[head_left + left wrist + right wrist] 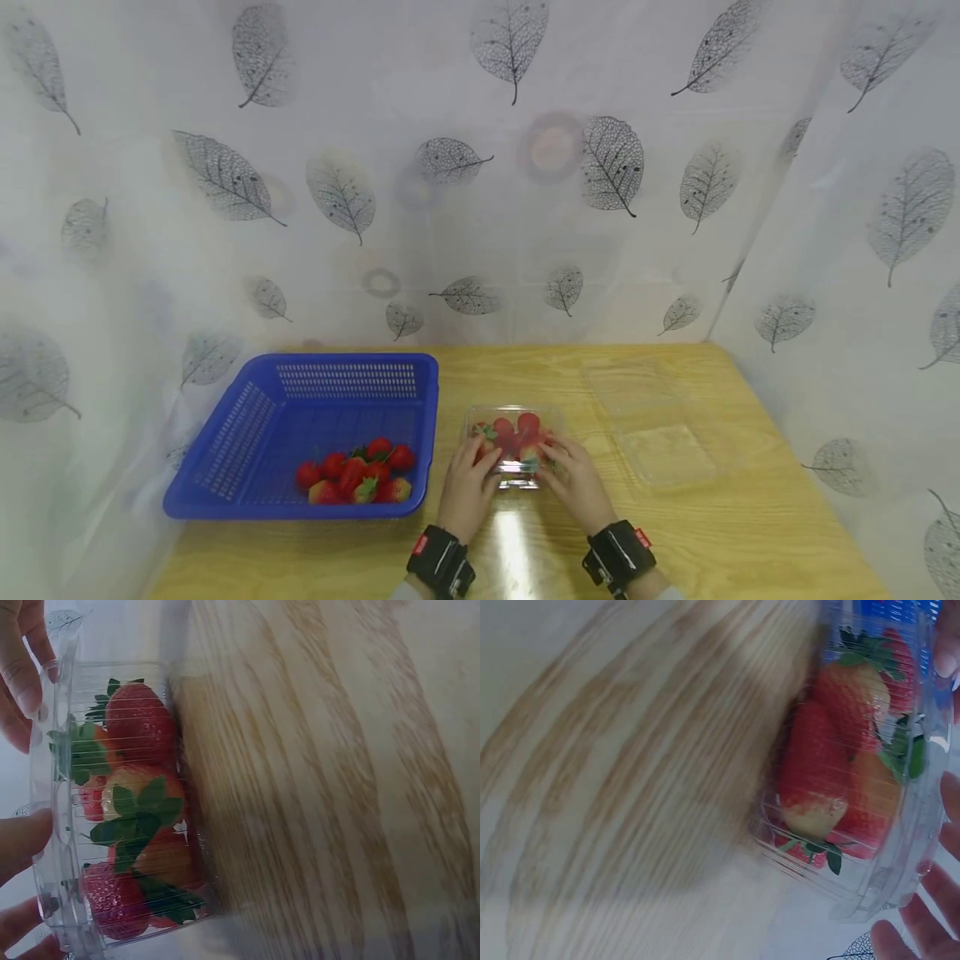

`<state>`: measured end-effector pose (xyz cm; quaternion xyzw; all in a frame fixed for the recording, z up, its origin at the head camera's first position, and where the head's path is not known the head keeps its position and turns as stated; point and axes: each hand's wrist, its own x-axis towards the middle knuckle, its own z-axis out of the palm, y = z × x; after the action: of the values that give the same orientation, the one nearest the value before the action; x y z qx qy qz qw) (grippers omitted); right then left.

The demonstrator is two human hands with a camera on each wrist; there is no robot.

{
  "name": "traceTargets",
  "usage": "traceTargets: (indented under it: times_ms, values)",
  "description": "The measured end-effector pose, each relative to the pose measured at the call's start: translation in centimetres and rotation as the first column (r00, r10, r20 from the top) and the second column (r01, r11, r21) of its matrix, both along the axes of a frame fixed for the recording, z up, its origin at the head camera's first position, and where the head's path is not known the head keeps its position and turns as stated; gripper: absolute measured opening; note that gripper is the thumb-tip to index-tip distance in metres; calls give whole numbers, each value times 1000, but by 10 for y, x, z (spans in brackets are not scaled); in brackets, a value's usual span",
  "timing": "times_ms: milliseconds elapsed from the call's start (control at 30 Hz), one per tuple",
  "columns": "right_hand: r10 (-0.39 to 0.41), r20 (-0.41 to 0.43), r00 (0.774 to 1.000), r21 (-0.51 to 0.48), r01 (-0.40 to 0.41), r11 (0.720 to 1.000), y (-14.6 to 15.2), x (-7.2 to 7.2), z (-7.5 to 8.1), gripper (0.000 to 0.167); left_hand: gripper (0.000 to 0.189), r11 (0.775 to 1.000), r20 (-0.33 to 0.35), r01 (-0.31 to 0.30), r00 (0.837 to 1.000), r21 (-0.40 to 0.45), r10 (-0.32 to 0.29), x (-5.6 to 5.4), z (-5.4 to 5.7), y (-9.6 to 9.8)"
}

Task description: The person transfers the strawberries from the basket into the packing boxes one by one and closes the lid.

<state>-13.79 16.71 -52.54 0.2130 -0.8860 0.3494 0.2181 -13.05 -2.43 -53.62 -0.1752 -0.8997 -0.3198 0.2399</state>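
Clear, ribbed plastic box, boxy, on grainy wooden bench — glossy, seed-pitted strawberries inside. Left grip, right grip: both loosely spread, touching its rim.

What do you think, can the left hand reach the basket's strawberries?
Probably yes: the left hand is beside the open-topped basket, whose strawberries lie near that side; only the rim seems in the way.

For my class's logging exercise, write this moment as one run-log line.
left hand: touches clear punnet; right hand: touches punnet; punnet: strawberries inside; blue basket: loose strawberries
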Motion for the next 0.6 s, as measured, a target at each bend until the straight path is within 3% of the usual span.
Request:
traceTargets:
  times_ms: [333,600]
  values:
    - [0,-29,1000,72,2,997,0,1,0,33,38,1000,-74,15,997,5,-14,-4,-8,2]
    - [39,-79,996,117,-30,993,1,-16,-3,33,36,1000,-77,12,997,-3,-12,-20,-10,5]
